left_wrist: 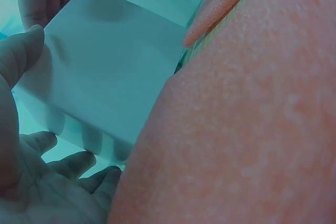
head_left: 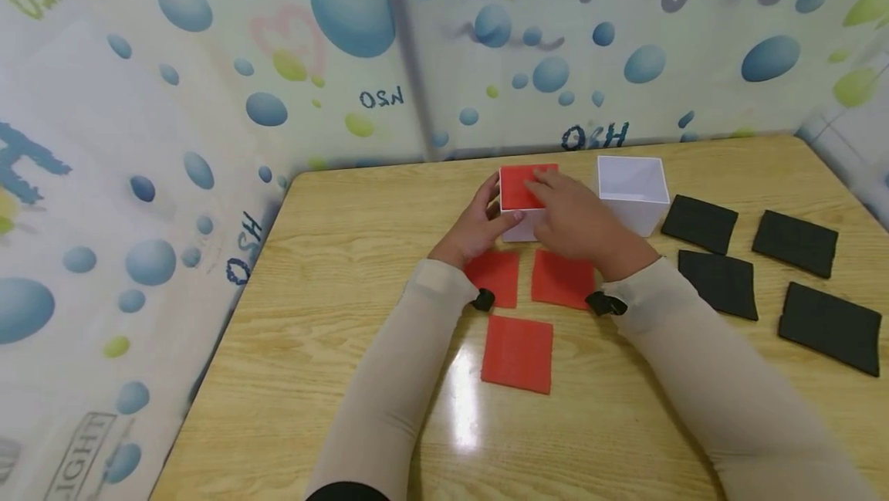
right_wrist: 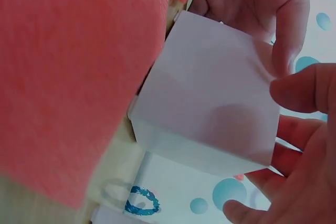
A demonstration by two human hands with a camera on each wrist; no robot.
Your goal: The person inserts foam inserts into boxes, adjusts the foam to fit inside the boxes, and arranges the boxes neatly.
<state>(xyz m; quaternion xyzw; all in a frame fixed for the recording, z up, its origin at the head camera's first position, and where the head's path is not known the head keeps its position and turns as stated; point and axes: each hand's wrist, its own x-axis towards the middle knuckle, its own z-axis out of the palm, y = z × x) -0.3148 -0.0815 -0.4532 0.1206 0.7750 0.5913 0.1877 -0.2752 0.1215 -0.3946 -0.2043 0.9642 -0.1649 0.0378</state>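
Note:
A small white box (head_left: 517, 232) stands on the wooden table (head_left: 333, 292) with a red foam square (head_left: 517, 183) lying across its top. My left hand (head_left: 486, 219) grips the box's left side, thumb and fingers around it; the left wrist view shows the box (left_wrist: 110, 72) held between the thumb (left_wrist: 21, 51) and the fingers below. My right hand (head_left: 549, 194) lies flat-fingered over the red square, pressing on it. In the right wrist view its thumb (right_wrist: 299, 87) sits against the face of the box (right_wrist: 210, 87). Three more red squares (head_left: 517, 353) lie under my wrists.
A second, open white box (head_left: 628, 196) stands just right of my hands. Several black foam squares (head_left: 718, 282) are spread over the table's right side. Bubble-patterned sheeting (head_left: 139, 177) walls off the back and left edges.

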